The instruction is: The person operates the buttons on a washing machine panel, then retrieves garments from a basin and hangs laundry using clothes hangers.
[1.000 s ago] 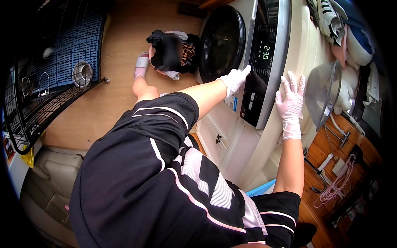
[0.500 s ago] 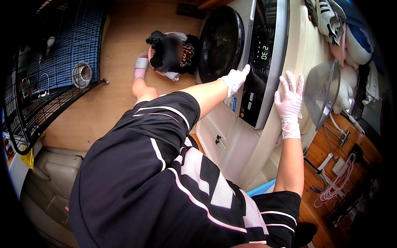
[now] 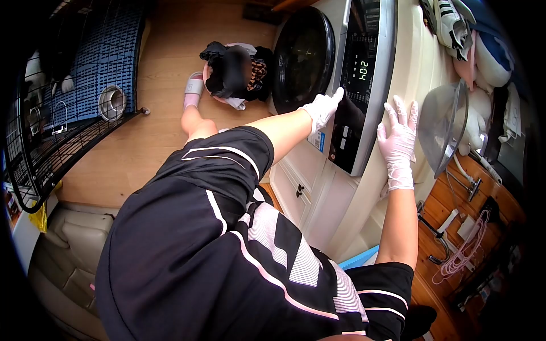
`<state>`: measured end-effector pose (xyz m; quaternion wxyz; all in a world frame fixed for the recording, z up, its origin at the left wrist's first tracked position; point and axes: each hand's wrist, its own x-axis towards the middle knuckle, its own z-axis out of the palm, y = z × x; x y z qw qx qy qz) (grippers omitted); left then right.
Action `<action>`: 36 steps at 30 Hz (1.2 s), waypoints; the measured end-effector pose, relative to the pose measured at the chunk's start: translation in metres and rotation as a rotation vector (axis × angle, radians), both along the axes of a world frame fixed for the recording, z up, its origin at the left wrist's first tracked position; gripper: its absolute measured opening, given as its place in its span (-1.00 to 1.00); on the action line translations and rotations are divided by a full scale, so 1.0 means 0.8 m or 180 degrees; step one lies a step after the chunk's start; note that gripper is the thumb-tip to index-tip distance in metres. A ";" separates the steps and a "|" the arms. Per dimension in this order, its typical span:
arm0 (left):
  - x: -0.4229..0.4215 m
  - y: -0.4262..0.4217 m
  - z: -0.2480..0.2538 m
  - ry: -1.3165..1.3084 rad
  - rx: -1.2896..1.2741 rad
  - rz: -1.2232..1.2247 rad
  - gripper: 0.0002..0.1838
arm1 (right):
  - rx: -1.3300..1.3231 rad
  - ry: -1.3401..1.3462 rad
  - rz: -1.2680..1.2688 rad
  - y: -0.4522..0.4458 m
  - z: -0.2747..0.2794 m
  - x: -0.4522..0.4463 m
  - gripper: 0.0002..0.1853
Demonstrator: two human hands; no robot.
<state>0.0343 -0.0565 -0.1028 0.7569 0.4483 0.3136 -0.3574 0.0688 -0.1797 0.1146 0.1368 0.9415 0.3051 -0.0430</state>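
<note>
Washing machine: white front-loader (image 3: 340, 51) with a round black door (image 3: 304, 59), upper centre of the frame
Control panel: glossy black strip (image 3: 354, 108) right of the door, pale-green digits lit
Left hand: white-gloved (image 3: 323, 111), one finger extended at the panel's left edge; contact and the other fingers' curl cannot be told
Right hand: white-gloved (image 3: 399, 136), fingers spread, grasping nothing, on the cream countertop (image 3: 412, 74)
Beside it: clear plastic dome (image 3: 443, 131), right of frame
</note>
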 end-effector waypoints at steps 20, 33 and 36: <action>-0.007 0.038 0.056 0.0523 -0.0878 0.0262 0.00 | -0.0002 -0.0059 0.0046 0.000 -0.001 0.000 -0.48; -0.007 0.027 0.040 0.0391 -0.0846 0.0288 -0.09 | -0.0017 -0.0041 0.0032 0.000 0.000 0.000 -0.48; -0.007 0.031 0.048 0.0364 -0.0794 0.0246 -0.09 | -0.0025 -0.0028 0.0010 0.000 0.000 0.000 -0.48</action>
